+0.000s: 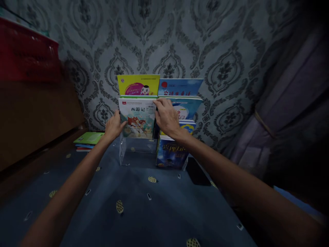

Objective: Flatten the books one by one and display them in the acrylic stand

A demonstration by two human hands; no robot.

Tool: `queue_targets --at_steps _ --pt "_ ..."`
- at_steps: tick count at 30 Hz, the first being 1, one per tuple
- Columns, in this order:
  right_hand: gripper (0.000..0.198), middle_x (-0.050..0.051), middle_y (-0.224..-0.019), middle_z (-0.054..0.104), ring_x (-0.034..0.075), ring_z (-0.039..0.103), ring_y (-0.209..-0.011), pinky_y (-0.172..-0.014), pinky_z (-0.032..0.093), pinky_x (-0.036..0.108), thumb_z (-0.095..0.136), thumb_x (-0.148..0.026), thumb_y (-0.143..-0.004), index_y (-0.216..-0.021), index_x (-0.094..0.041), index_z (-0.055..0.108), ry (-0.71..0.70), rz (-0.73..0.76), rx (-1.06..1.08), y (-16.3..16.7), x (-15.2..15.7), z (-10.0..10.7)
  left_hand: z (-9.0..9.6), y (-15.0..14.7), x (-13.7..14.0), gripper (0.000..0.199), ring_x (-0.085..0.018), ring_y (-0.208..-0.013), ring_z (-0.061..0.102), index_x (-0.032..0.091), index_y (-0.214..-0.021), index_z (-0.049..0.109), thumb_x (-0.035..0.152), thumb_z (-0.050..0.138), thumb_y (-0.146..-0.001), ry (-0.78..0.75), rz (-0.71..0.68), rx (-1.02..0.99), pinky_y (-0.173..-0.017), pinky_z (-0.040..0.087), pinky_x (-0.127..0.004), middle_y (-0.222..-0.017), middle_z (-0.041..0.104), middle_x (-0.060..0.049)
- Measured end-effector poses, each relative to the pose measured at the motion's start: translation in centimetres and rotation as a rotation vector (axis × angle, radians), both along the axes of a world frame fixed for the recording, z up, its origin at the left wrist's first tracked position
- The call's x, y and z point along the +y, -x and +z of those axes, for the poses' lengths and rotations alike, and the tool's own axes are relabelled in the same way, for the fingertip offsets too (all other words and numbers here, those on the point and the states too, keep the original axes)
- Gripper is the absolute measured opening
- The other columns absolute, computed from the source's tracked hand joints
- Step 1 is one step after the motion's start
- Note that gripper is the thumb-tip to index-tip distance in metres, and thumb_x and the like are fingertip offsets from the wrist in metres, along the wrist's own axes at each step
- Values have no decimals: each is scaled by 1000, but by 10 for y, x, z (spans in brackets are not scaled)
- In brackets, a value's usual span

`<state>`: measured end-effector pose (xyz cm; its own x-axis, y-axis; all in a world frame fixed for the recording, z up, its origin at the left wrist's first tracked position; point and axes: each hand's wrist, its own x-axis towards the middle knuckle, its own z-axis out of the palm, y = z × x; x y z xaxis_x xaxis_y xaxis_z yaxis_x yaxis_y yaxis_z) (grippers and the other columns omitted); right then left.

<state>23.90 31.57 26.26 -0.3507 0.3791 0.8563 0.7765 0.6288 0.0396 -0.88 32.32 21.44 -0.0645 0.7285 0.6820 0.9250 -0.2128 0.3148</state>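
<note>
Mid-frame, 1 yellow book [138,82] stands behind a white book [136,120]; the right forearm [218,156] partly hides 1 dark-blue book [171,156]. Fingers bent, left hand [113,127] pinches the white book's left edge, right hand [167,116] its upper-right corner.

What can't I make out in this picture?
All in the head view:
Left hand: some fingers' ends, hidden behind the white book.
Dark blue book: top right, hidden by the right forearm.
Red object: cut off by the left edge.
White book's smallest print: too small, blurred.
</note>
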Motion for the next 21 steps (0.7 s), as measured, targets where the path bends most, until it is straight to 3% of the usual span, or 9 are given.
queue_targets --at_steps 9,14,21 --pt "49 18 -136 59 37 49 -123 -99 43 54 45 -11 -88 -136 -13 55 -31 -91 -41 3 -5 0 13 -11 -7 56 -37 -122 61 14 -139 39 30 61 -91 -58 -8 13 -94 52 -45 -133 61 -22" --pt "51 18 -141 57 35 46 -133 -109 36 54 45 -10 -88 -137 -12 54 -80 -99 -118 4 -2 3 14 -12 -5 49 -36 -118 63 17 -135 42 30 58 -90 -58 0 1 -92 53 -45 -129 63 -19" --pt "43 18 -136 62 34 49 -131 -114 29 53 43 -11 -90 -130 -12 58 -101 -149 -161 6 2 7 15 -11 -1 39 -34 -110 67 17 -125 47 30 58 -90 -57 -6 10 -89 53 -43 -118 68 -17"
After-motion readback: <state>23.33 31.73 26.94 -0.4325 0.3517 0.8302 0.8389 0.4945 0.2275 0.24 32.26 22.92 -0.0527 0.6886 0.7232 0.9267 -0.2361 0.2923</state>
